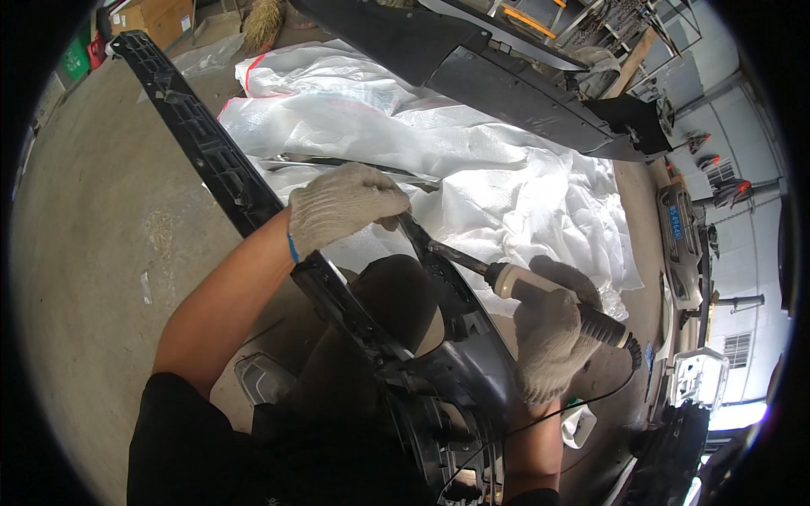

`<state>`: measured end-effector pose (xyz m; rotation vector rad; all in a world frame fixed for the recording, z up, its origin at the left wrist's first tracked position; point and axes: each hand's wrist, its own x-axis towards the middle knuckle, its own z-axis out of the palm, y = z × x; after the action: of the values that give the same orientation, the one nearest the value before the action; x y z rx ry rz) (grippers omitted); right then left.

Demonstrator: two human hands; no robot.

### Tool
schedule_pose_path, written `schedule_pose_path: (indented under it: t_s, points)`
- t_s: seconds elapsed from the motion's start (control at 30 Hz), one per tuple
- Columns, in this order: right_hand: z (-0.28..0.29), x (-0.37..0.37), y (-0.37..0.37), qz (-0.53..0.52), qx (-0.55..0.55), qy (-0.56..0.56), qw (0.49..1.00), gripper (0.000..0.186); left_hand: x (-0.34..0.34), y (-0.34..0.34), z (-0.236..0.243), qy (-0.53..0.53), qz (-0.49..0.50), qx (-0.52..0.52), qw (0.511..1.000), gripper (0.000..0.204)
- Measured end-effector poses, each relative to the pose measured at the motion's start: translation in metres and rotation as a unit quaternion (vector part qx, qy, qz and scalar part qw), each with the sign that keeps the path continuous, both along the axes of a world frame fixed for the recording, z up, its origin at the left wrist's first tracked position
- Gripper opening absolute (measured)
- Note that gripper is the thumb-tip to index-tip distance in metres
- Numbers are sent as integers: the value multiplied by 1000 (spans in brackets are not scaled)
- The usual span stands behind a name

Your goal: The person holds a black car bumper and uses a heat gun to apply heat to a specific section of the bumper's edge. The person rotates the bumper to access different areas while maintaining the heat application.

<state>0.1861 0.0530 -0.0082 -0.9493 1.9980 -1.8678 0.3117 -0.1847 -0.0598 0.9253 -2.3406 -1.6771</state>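
A black plastic car bumper (481, 358) lies across my lap, with a long ribbed arm reaching to the upper left. My left hand (346, 202), in a knitted work glove, is closed with its fingertips at the upper end of a narrower bumper strip. My gloved right hand (553, 329) wraps around a corded hot-air welding gun (531, 285) with a cream body, black handle and thin metal nozzle. The nozzle points left along that strip, its tip just below my left fingers. Whether the tip touches the plastic is hard to see.
White plastic sheeting (337, 126) covers the floor ahead. Beyond it stands a large dark bumper panel (515, 97). The gun's black cord (582, 403) trails down past my right forearm. A cardboard box (156, 21) and a straw broom (263, 24) are at the back left; car parts line the right.
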Motion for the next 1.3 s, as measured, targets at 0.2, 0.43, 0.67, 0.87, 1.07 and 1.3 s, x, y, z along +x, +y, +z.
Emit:
schedule_pose_path:
  t_s: [0.2, 0.43, 0.67, 0.87, 1.07, 1.3]
  points:
    - [-1, 6, -5, 10, -21, 36, 999, 45, 0, -3, -9, 17, -9, 4, 1000, 42]
    - [17, 3, 9, -34, 29, 1, 999, 48, 5, -2, -2, 30, 6, 29, 999, 42]
    - [14, 6, 16, -14, 30, 72, 997, 55, 1, 0, -4, 40, -9, -1, 999, 37]
    - [17, 4, 22, 26, 41, 154, 987, 55, 2, 1, -1, 40, 4, 3, 999, 37]
    - [13, 9, 15, 52, 39, 216, 974, 68, 1, 1, -7, 56, 8, 12, 998, 39]
    - [-1, 3, 15, 2, 72, 231, 970, 70, 2, 2, -6, 65, 14, 4, 998, 40]
